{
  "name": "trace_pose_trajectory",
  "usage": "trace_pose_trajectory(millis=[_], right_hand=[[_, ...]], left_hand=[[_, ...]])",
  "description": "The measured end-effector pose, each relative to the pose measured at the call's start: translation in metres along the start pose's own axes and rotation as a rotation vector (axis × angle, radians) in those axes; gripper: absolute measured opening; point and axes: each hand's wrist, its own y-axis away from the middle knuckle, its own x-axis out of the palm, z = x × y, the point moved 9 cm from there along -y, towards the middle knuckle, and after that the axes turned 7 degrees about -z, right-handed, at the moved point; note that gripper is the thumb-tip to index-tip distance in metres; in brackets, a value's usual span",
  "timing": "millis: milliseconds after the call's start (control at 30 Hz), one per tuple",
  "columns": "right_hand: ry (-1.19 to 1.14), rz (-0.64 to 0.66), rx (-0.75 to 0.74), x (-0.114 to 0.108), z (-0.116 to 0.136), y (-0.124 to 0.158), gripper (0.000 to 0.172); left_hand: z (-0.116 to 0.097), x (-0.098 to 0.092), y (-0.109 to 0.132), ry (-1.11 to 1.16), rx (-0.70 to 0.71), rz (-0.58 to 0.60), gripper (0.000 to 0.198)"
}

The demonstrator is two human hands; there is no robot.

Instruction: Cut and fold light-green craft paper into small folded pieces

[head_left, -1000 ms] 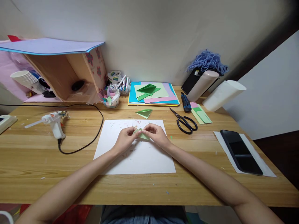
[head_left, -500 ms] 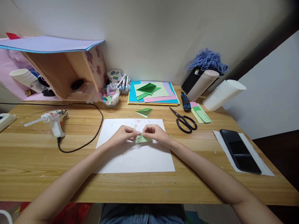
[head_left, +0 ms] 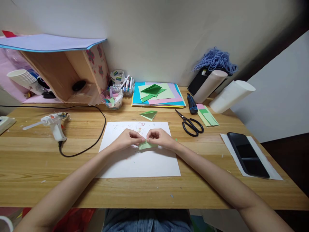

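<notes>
A small light green paper piece (head_left: 147, 146) is pinched at its top edge between both hands, over a white sheet (head_left: 149, 164) with small coloured marks. My left hand (head_left: 129, 138) grips it from the left, thumb and fingers closed. From the right, my right hand (head_left: 159, 138) pinches it with thumb and forefinger, the fingertips of both hands nearly touching. Beyond the sheet lies a folded green paper (head_left: 148, 115). Farther back, darker green folded papers (head_left: 153, 91) rest on a stack of coloured paper (head_left: 137, 100).
Black scissors (head_left: 190, 124), a cutter (head_left: 192, 103) and green-pink paper strips (head_left: 207, 116) lie to the right, with a phone (head_left: 247, 154) farther over. A glue gun (head_left: 56, 125) with a looping cable stands left. A clear cup of scraps (head_left: 112, 100) is behind.
My fingertips have drawn slightly closer together on the light green paper, whose visible part has shifted a little. The whole view has moved slightly.
</notes>
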Motion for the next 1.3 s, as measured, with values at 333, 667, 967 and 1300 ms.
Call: trace_pose_trajectory(millis=[333, 667, 967, 1300], right_hand=[[0.013, 0.061, -0.052, 0.005, 0.002, 0.002, 0.013], [0.017, 0.147, -0.09, 0.012, 0.002, 0.006, 0.022], [0.128, -0.004, -0.123, 0.005, 0.009, 0.008, 0.007], [0.102, 0.011, -0.113, 0.006, 0.009, 0.009, 0.007]], left_hand=[[-0.006, 0.005, 0.002, -0.04, 0.026, 0.1, 0.023], [-0.004, 0.011, 0.005, -0.056, 0.036, 0.196, 0.024], [-0.009, 0.006, 0.008, -0.075, 0.063, 0.136, 0.027], [-0.005, 0.006, 0.005, -0.054, 0.038, 0.154, 0.028]])
